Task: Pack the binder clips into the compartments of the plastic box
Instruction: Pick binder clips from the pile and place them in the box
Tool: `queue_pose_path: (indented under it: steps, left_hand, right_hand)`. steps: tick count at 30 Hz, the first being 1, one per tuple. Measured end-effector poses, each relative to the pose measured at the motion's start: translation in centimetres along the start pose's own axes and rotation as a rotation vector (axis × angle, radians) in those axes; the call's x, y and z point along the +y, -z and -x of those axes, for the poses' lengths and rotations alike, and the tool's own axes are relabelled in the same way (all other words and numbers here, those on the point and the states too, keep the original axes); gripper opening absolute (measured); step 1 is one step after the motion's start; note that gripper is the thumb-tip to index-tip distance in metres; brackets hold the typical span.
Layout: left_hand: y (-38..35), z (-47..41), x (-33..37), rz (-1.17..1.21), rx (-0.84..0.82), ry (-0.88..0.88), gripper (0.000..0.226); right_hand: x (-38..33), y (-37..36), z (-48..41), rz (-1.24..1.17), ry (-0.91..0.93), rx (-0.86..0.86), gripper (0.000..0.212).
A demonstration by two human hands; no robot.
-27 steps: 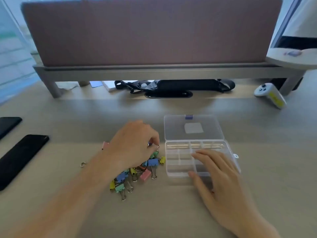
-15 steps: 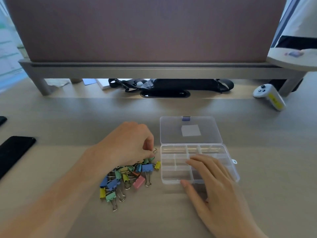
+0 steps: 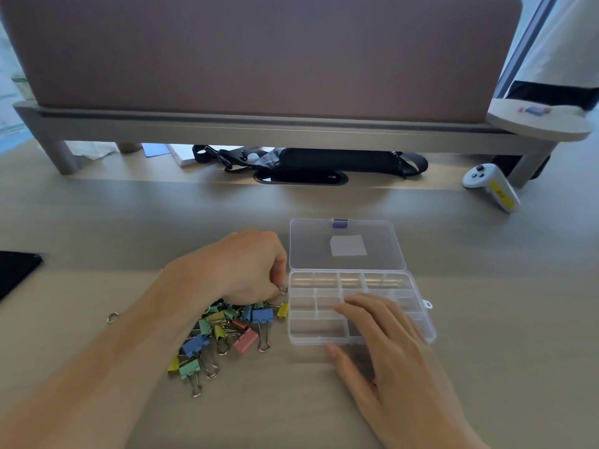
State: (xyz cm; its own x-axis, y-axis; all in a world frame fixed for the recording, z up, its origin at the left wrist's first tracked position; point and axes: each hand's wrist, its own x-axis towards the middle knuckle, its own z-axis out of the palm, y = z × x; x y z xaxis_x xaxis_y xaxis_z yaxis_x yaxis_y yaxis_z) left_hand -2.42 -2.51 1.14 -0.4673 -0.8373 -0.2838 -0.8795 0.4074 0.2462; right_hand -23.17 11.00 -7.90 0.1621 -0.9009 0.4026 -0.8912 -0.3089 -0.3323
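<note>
A clear plastic box point(image 3: 304, 328) with several compartments lies open on the desk, its lid point(image 3: 346, 244) folded back flat. My right hand point(image 3: 385, 348) rests flat on the box's near right part, fingers straight. Left of the box lies a pile of coloured binder clips point(image 3: 227, 332): blue, green, yellow and pink. My left hand point(image 3: 246, 267) hovers over the pile's far end, fingers curled, pinching the wire handle of a binder clip point(image 3: 283, 290) beside the box's left wall. The compartments that show hold no clips.
A loose wire handle point(image 3: 112, 317) lies on the desk to the left. A black phone point(image 3: 16, 270) sits at the left edge. A white controller point(image 3: 492, 186) lies far right. A raised shelf point(image 3: 259, 124) with a black bag point(image 3: 324, 162) under it spans the back.
The camera view has shifted, so the phone slid toward the left edge. My left hand stays over the pile's far end with its fingers closed on a clip handle. My right hand stays on the box.
</note>
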Motion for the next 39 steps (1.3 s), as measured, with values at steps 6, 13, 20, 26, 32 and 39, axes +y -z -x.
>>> queue_pose_path:
  steps: [6,13,20,26,32,39]
  left_hand:
    - [1.0,-0.1,-1.0,0.061,0.277,-0.076,0.012]
    - [-1.2,-1.1,3.3,0.66,0.361,-0.373,0.027]
    - [-2.3,-2.2,4.0,0.871,0.352,-0.319,0.007]
    - [-3.8,-2.4,4.8,0.64,0.391,-0.277,0.011]
    - [-3.7,-2.3,5.2,0.389,0.48,-0.294,0.014]
    - [-3.8,-2.5,4.7,0.337,0.449,-0.251,0.009]
  right_hand:
    - [-0.1,0.0,0.3,-0.008,0.018,-0.006,0.044]
    - [-0.5,1.2,-0.6,-0.245,-0.048,0.175,0.041]
    - [3.7,3.6,-7.5,-0.586,-0.171,0.054,0.021]
    - [6.2,3.0,-8.4,-0.546,-0.045,-0.071,0.02]
    - [7.0,2.6,-8.7,-0.473,0.023,-0.032,0.017]
    - [6.5,2.4,-8.7,-0.381,0.063,-0.028,0.018]
